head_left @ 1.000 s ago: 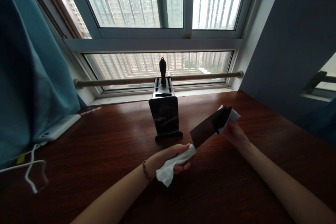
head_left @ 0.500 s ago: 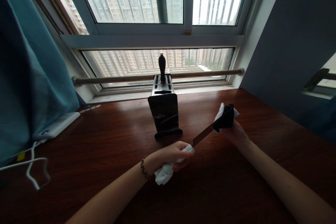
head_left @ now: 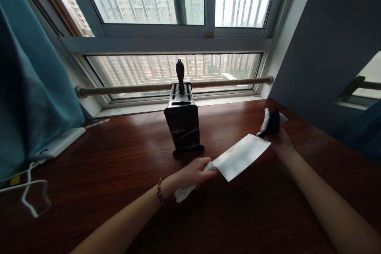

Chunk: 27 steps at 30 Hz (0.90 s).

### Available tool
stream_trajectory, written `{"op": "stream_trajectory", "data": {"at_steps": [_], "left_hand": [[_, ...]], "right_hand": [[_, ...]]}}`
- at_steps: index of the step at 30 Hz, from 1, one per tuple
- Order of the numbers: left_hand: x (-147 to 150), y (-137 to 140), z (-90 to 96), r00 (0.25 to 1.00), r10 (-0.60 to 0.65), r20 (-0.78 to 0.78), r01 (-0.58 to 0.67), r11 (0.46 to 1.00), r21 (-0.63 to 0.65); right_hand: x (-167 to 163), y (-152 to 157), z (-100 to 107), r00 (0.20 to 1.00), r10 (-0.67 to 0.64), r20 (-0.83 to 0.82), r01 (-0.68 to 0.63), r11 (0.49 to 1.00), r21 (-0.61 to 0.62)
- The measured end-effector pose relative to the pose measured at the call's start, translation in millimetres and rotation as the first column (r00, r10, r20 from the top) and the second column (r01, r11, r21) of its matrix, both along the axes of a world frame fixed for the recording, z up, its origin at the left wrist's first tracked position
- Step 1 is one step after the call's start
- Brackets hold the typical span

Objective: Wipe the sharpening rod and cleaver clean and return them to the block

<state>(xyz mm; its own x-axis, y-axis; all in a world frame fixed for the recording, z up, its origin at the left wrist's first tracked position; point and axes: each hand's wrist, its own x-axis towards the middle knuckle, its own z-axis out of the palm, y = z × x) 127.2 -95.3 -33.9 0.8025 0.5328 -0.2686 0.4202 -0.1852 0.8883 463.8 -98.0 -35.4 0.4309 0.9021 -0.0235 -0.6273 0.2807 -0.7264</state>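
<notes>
A cleaver (head_left: 242, 156) with a broad, bright blade points up and to the right over the table. My left hand (head_left: 195, 174) is closed round its handle end, with a crumpled white tissue (head_left: 184, 194) wrapped in the grip; the handle itself is hidden. Just off the blade's far end, my right hand (head_left: 282, 143) grips a black pad (head_left: 272, 123) with white tissue showing on both sides of it. Whether the pad touches the blade's end I cannot tell.
A black knife block (head_left: 183, 129) stands in the middle of the dark wooden table (head_left: 131, 158), one black handle (head_left: 180, 74) rising from it. At left lie a white power strip (head_left: 58, 145) and a white cable (head_left: 44, 194), beside a blue curtain (head_left: 44, 67). A window rail (head_left: 137, 88) runs behind.
The cleaver has turned from nearly edge-on to showing its broad face. My right hand has moved right with the black pad, off the blade. The view has shifted slightly.
</notes>
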Motion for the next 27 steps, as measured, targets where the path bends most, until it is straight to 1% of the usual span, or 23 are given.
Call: {"op": "stream_trajectory", "data": {"at_steps": [1, 3, 6, 8, 11, 12, 13, 14, 15, 16, 17, 18, 19, 20, 21, 22, 23, 24, 25, 26, 27], "left_hand": [[0, 0, -1.6, 1.0, 0.016, -0.004, -0.016, 0.999, 0.038], [1, 2, -5.6, 0.999, 0.05, -0.018, -0.048, 0.994, 0.1], [1, 4, -11.4, 0.994, 0.102, -0.034, -0.095, 0.981, 0.169], [2, 4, -13.4, 0.991, 0.123, -0.047, -0.112, 0.976, 0.187], [3, 1, -12.7, 0.987, 0.139, -0.075, -0.119, 0.969, 0.217], [4, -1, -11.7, 0.986, 0.149, -0.081, -0.124, 0.959, 0.253], [4, -3, -10.8, 0.983, 0.16, -0.087, -0.127, 0.946, 0.3], [5, -5, -10.1, 0.981, 0.168, -0.092, -0.126, 0.929, 0.347], [5, -6, -9.7, 0.98, 0.172, -0.099, -0.121, 0.914, 0.388], [6, -7, -9.7, 0.979, 0.174, -0.105, -0.115, 0.9, 0.421], [6, -8, -10.1, 0.978, 0.175, -0.11, -0.108, 0.888, 0.447], [6, -8, -10.9, 0.979, 0.173, -0.112, -0.102, 0.878, 0.467], [6, -7, -11.9, 0.979, 0.17, -0.112, -0.096, 0.87, 0.483], [6, -7, -13.0, 0.979, 0.168, -0.112, -0.092, 0.864, 0.495], [6, -6, -14.0, 0.98, 0.164, -0.111, -0.087, 0.86, 0.502], [6, -6, -14.8, 0.981, 0.158, -0.109, -0.082, 0.858, 0.507], [6, -6, -15.3, 0.982, 0.154, -0.108, -0.078, 0.857, 0.51], [6, -6, -15.6, 0.983, 0.15, -0.108, -0.075, 0.856, 0.511], [6, -6, -15.6, 0.983, 0.151, -0.109, -0.075, 0.855, 0.513], [7, -6, -15.5, 0.981, 0.155, -0.114, -0.075, 0.853, 0.516], [7, -7, -15.1, 0.979, 0.161, -0.122, -0.075, 0.851, 0.519]], "right_hand": [[7, -2, 4, 0.998, 0.025, -0.063, -0.022, 0.998, 0.05], [19, -4, 10, 0.993, 0.048, -0.108, -0.035, 0.992, 0.118], [33, -8, 15, 0.993, 0.004, -0.115, 0.006, 0.996, 0.088], [37, -10, 17, 0.989, -0.016, -0.146, 0.028, 0.996, 0.079], [36, -10, 20, 0.989, 0.001, -0.15, 0.014, 0.995, 0.095], [34, -9, 21, 0.993, -0.028, -0.111, 0.039, 0.994, 0.099], [31, -7, 22, 0.994, -0.087, -0.059, 0.092, 0.991, 0.096], [26, -6, 22, 0.985, -0.174, -0.017, 0.175, 0.98, 0.096], [19, -6, 22, 0.958, -0.286, 0.035, 0.282, 0.955, 0.097], [11, -6, 21, 0.907, -0.403, 0.12, 0.393, 0.914, 0.099], [0, -7, 20, 0.849, -0.479, 0.222, 0.466, 0.878, 0.109], [-12, -10, 18, 0.745, -0.518, 0.42, 0.511, 0.848, 0.139], [-26, -14, 15, 0.575, -0.471, 0.669, 0.493, 0.852, 0.176], [-41, -19, 12, 0.393, -0.339, 0.855, 0.376, 0.907, 0.187], [-56, -25, 8, 0.203, -0.23, 0.952, 0.207, 0.96, 0.188], [-71, -30, 4, 0.025, -0.16, 0.987, 0.005, 0.987, 0.16], [-84, -36, 0, -0.153, -0.117, 0.981, -0.191, 0.978, 0.087], [-96, -41, -3, -0.274, -0.154, 0.949, -0.301, 0.951, 0.068], [-104, -45, -6, -0.351, -0.198, 0.915, -0.316, 0.945, 0.083], [-110, -48, -8, -0.415, -0.218, 0.883, -0.338, 0.939, 0.073], [-114, -50, -8, -0.452, -0.235, 0.86, -0.343, 0.936, 0.075]]}}
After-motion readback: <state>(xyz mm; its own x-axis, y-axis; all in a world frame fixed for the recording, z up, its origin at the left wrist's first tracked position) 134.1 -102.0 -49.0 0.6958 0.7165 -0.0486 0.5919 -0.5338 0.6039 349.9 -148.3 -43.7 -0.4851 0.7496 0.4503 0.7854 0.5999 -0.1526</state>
